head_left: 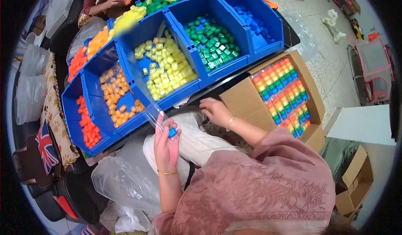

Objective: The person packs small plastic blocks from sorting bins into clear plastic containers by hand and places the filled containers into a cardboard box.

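Note:
My left hand [167, 145] is closed round a clear plastic case [155, 117] with a blue piece [172, 132] at its lower end, held in front of the orange bin. My right hand [215, 111] is near the front edge of the bins, over my lap, with its fingers bent; whether anything is between them is too small to tell. Before me stand blue bins [201, 83] of small pieces: red pieces [88, 126], orange pieces [115, 88], yellow pieces [167, 69], green pieces [213, 46] and blue pieces [253, 23].
An open cardboard box [247, 103] with packed multicoloured cases stands at the right. Across the bins a co-worker's hands [117, 0] hold something orange. A clear plastic bag [125, 176] lies at the lower left. Another cardboard box [358, 189] is at the lower right.

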Demonstrator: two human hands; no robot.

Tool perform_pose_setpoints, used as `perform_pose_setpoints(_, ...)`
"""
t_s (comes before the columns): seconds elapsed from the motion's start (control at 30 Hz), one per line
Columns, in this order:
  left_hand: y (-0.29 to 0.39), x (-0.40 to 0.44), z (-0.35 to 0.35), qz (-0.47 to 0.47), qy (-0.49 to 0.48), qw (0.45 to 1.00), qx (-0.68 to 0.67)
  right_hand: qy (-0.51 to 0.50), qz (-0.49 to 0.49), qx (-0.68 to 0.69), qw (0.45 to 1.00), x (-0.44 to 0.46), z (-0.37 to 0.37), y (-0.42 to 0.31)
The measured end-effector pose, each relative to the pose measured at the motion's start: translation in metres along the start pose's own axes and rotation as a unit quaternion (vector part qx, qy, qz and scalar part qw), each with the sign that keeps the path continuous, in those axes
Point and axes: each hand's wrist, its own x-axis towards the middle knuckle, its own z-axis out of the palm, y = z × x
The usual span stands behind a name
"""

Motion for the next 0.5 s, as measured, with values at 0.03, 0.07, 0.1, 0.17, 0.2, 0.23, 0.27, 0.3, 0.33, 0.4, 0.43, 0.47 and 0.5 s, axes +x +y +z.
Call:
perform_pose_setpoints(0.03,-0.002,0.002,-0.001,-0.001,-0.013,1.000,-0.007,0.031,-0.002,0.017,0.999,0.005,-0.019,-0.011)
perform_pose_setpoints(0.07,-0.004,0.001,-0.001,-0.001,-0.024,1.000,-0.014,0.029,-0.005,0.053,0.998,0.011,-0.036,-0.015)
perform_pose_setpoints(0.1,-0.005,0.001,-0.001,0.000,-0.019,1.000,-0.015,0.012,-0.013,0.057,0.998,0.015,-0.043,-0.009)
perform_pose_setpoints(0.17,-0.008,-0.001,-0.001,-0.002,-0.015,1.000,-0.004,-0.039,0.003,0.095,0.995,0.014,-0.041,0.003)
perform_pose_setpoints(0.2,-0.009,-0.002,-0.002,0.003,-0.024,1.000,-0.001,-0.069,0.023,0.126,0.989,0.012,-0.033,0.011)
perform_pose_setpoints(0.23,-0.011,-0.001,-0.004,0.002,-0.026,1.000,0.002,-0.058,-0.029,0.104,0.992,0.008,-0.014,0.030)
perform_pose_setpoints(0.27,-0.012,-0.003,-0.006,0.001,-0.028,1.000,0.005,-0.064,-0.030,0.109,0.991,0.005,0.005,0.042)
perform_pose_setpoints(0.3,-0.012,-0.005,-0.005,-0.003,-0.020,1.000,0.005,-0.033,0.072,0.210,0.974,0.003,0.024,0.051)
perform_pose_setpoints(0.33,-0.012,-0.007,-0.003,-0.002,-0.017,1.000,0.004,0.001,0.172,0.303,0.937,0.003,0.039,0.060)
perform_pose_setpoints(0.4,-0.009,-0.014,0.001,0.002,0.000,1.000,0.001,0.014,0.249,0.377,0.892,0.019,0.066,0.081)
perform_pose_setpoints(0.43,-0.008,-0.015,0.000,0.004,0.009,1.000,0.008,0.078,0.270,0.494,0.823,0.031,0.083,0.086)
perform_pose_setpoints(0.47,-0.007,-0.017,-0.001,0.008,0.008,1.000,0.010,0.139,0.284,0.600,0.735,0.043,0.096,0.098)
perform_pose_setpoints(0.5,-0.006,-0.020,-0.002,0.013,0.015,1.000,0.012,0.126,0.261,0.391,0.874,0.052,0.116,0.126)
